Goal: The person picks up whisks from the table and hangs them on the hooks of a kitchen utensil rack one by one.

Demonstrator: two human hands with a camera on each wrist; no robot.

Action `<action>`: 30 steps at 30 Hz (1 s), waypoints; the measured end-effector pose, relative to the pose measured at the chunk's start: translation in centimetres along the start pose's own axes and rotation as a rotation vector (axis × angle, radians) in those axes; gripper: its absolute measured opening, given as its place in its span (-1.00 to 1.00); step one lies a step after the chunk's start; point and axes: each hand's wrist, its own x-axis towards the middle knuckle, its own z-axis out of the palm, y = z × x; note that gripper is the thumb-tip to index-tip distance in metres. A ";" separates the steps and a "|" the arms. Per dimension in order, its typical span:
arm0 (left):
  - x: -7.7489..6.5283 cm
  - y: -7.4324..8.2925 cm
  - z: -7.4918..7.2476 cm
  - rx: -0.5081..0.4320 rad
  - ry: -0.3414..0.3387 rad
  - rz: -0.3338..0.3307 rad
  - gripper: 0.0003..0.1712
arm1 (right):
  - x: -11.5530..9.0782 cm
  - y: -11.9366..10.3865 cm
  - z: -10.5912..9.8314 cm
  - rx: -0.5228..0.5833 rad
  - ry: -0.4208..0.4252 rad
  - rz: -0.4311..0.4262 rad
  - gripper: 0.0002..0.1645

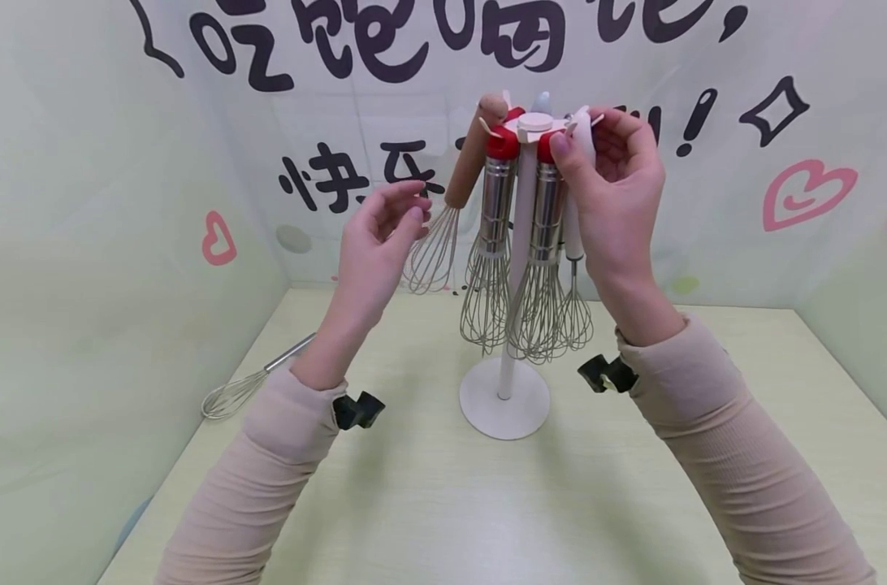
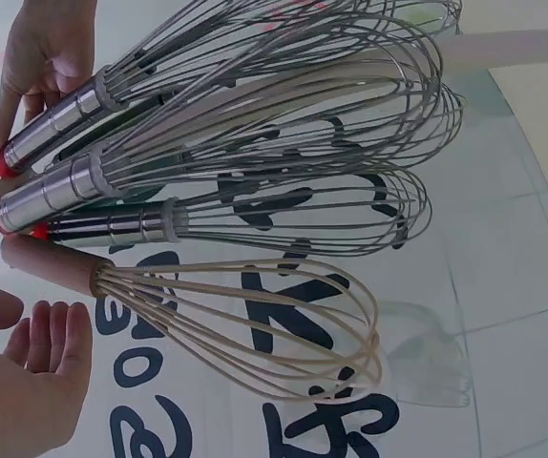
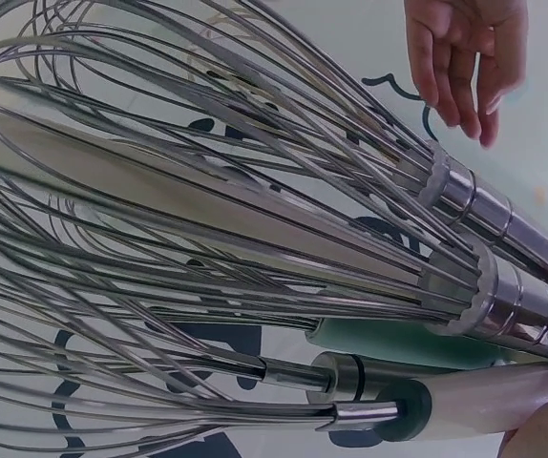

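Note:
Several whisks hang from a white rotating stand [image 1: 535, 123] with hooks at its top. With thumb and fingers, my right hand [image 1: 622, 195] pinches the upper handle of a white-handled whisk [image 3: 494, 399] at a hook. My left hand [image 1: 381, 244] is held in the air with loosely bent fingers, nothing in it, just left of a wooden-handled whisk [image 1: 467, 166] that hangs tilted. Between the hands hang steel-handled whisks [image 1: 496, 203] with red tops. A green-handled whisk [image 3: 398, 342] hangs behind them, partly hidden.
The stand's round white base [image 1: 505, 414] sits on a pale table [image 1: 443, 504]. At the table's left edge lies a small metal whisk [image 1: 239, 394], partly behind the left forearm. A printed wall cloth [image 1: 385, 106] with black lettering rises behind.

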 end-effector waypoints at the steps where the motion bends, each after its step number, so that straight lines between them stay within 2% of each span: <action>1: 0.0 -0.1 -0.2 0.005 0.010 -0.003 -0.64 | 0.0 0.0 0.0 0.008 0.003 0.007 -0.63; 8: 0.4 -1.8 -1.9 0.015 0.076 -0.026 -0.64 | 0.1 -0.1 0.0 0.023 0.015 0.021 -0.62; 20: 0.9 -4.9 -4.3 0.076 0.170 -0.132 -0.64 | 0.2 -0.2 0.1 0.059 0.031 0.061 -0.60; 30: 0.8 -7.9 -6.0 0.120 0.195 -0.221 -0.61 | 0.0 0.0 0.2 0.031 0.017 -0.010 -0.67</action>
